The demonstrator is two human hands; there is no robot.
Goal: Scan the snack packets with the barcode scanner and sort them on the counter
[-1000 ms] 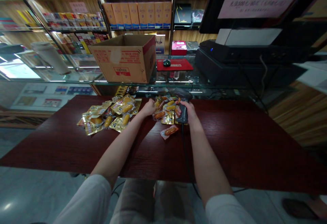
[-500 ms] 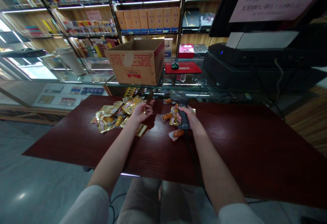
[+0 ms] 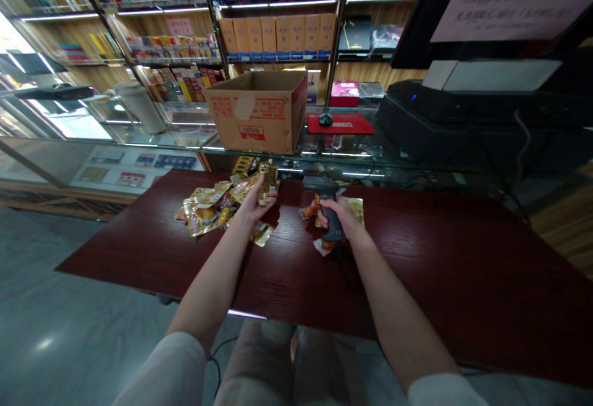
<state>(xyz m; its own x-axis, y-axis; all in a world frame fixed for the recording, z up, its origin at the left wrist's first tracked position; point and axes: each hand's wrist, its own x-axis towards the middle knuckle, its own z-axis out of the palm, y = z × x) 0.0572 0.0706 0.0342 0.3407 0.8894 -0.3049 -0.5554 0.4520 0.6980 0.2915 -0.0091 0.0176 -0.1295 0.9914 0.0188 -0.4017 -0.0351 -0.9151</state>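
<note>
My left hand (image 3: 259, 203) grips a gold snack packet (image 3: 267, 182), its printed face turned up towards me. Below and left of that hand lies a heap of gold snack packets (image 3: 200, 220), some with sausage-like food showing through. My right hand (image 3: 337, 215) is wrapped round the handle of a dark barcode scanner (image 3: 332, 224), whose head points left towards the held packet. Under and around the scanner lie a few wrapped sausage-like snacks (image 3: 309, 211) and another gold packet (image 3: 356, 208), partly hidden by my right hand.
The dark red table (image 3: 417, 282) carries all of this. Behind it, on a glass counter, stand an open cardboard box (image 3: 259, 115), a mouse (image 3: 325, 120) on a red mat (image 3: 352, 124), and black checkout equipment (image 3: 417, 122). Shelves of boxed goods (image 3: 282, 35) line the back.
The packet in my left hand has turned from a dark edge-on view to its gold face. The scanner has tilted, its head now angled further left. The view has shifted slightly.
</note>
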